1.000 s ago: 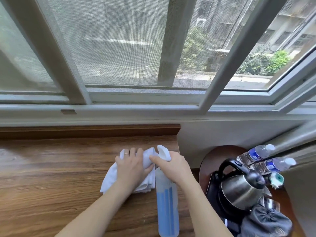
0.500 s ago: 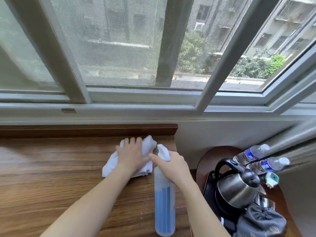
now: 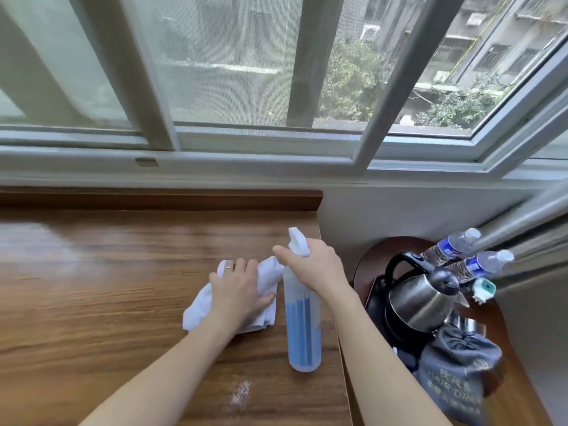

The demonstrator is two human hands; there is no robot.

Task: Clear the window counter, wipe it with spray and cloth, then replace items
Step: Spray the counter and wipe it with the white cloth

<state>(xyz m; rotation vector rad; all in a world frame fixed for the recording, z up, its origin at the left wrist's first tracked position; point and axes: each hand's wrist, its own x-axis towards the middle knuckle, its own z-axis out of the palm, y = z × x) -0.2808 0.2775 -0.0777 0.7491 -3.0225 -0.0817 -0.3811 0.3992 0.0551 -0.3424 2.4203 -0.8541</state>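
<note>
Daylight scene, bright overall. Light enters via window (image 3: 276,72) at top; outside bldgs and foliage well exposed, not blown out. Mesh screen over panes softens and hazes the outdoor view. Pale glare sheen on wooden counter (image 3: 92,287) at left, washing out grain there. Soft shadows only: faint dark edge under cloth (image 3: 199,309) and beneath forearms. Wide-angle distortion strong: window frame bars splay outward, sill curves twd edges. Slight motion blur on counter grain at left and on frame corners. Centre reasonably sharp; steel kettle (image 3: 421,302) shows clean highlights.
</note>
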